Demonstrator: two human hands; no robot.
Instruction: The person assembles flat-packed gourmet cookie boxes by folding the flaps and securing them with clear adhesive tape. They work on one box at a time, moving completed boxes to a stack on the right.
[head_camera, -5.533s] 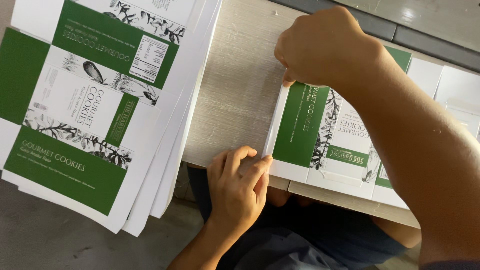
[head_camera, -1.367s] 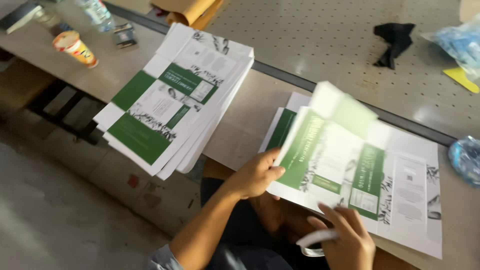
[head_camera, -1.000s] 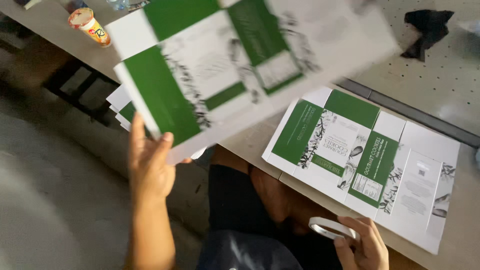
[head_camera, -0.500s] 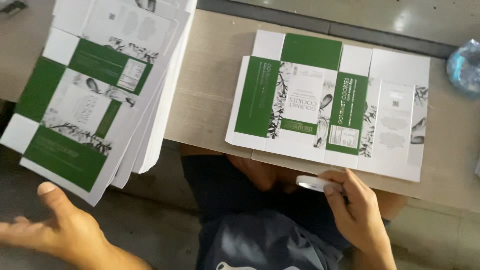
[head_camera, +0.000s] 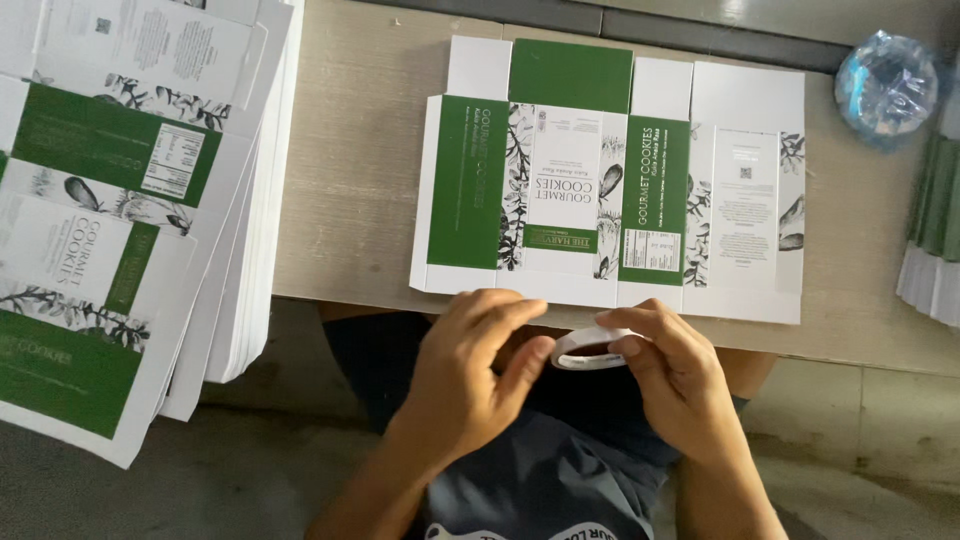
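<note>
Left third of the frame: a stack of flat box sheets (head_camera: 120, 200), green and white with leaf drawings, lies fanned on the table (head_camera: 350, 150) and overhangs its near edge.

Centre, upper half: one flat box sheet (head_camera: 610, 180) lies alone, printed side up, its lower edge just short of the table edge.

Lower centre: the left hand (head_camera: 470, 385) comes up from the bottom of the frame, wrist bent, palm turned toward the right, fingers curled loosely. Its thumb tip rests against the left rim of a roll of white tape (head_camera: 588, 350); the fingers are not closed round anything.

Just right of it, the right hand (head_camera: 675, 380) is clamped on the roll, thumb under, fingers arched over the far rim. The roll sits between both hands, in front of the table edge, above the person's lap.

Upper right corner: a clear plastic bottle (head_camera: 888, 88) rests on the table. Right edge: another sheet stack (head_camera: 932, 240), partly cut off.
</note>
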